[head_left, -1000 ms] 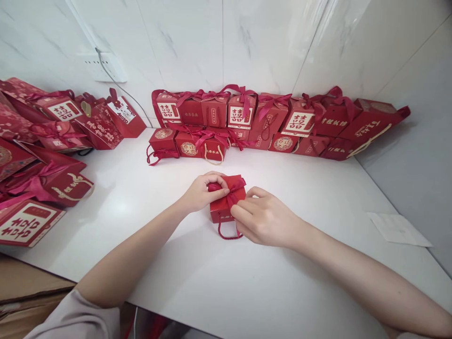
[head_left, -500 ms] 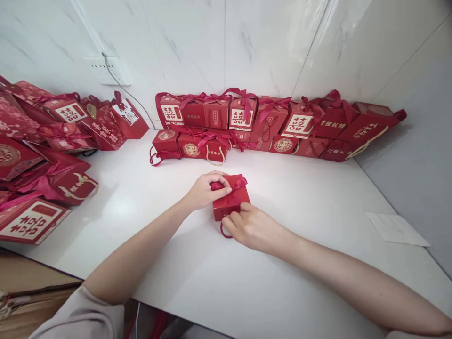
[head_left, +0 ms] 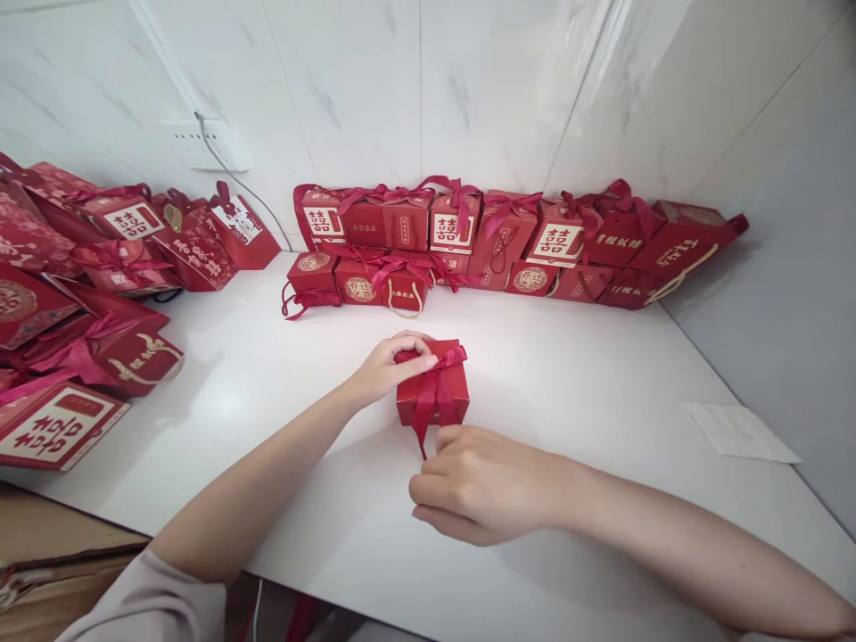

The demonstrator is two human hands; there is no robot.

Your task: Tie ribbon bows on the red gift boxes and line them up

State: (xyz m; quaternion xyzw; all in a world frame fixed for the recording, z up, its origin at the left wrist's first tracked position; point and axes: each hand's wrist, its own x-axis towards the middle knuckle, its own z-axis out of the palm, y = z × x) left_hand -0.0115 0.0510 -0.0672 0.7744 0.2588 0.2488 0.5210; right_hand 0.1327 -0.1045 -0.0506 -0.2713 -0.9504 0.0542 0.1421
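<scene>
A small red gift box (head_left: 405, 407) sits on the white table, a dark red satin ribbon (head_left: 428, 398) tied over its top. My left hand (head_left: 396, 364) is closed at the box's upper left, thumb and fingers pinching the ribbon bow. One bow loop sticks out to the right of the thumb. Two ribbon tails run down over the front side, and one ends in a point below the box. Just in front of the box, my right hand (head_left: 481, 486) is closed with curled fingers, its knuckles by the tails. What it grips is hidden behind the fingers.
Against the tiled wall stands a stacked row of red gift boxes (head_left: 505, 236) with ribbons and cords. More red boxes (head_left: 63, 428) and bags crowd the left side. A white paper (head_left: 739, 432) lies at the right edge. A cable hangs from the wall socket (head_left: 209, 145).
My right hand has pulled back from the box towards me, uncovering the front side and the ribbon tails. My left hand keeps its pinch at the bow.
</scene>
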